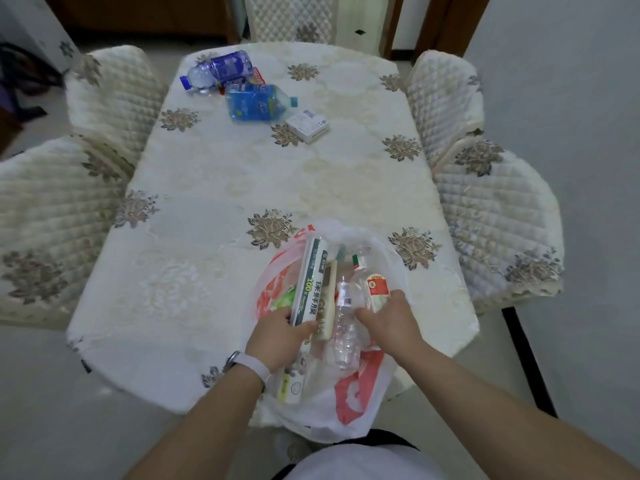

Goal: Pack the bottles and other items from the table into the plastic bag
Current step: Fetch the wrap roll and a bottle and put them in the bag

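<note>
A white plastic bag with red print lies open at the table's near edge. Inside it are a long cling-film box, a beige flat item, a clear bottle and a clear bottle with a red label. My left hand grips the lower part of the cling-film box. My right hand rests on the red-label bottle, fingers curled over it. At the far end lie two blue-labelled bottles on their sides, a small white box and a red-edged packet.
The table wears a cream cloth with brown flowers. Quilted chairs stand on the left, the right and at the far end. A pale floor lies on either side.
</note>
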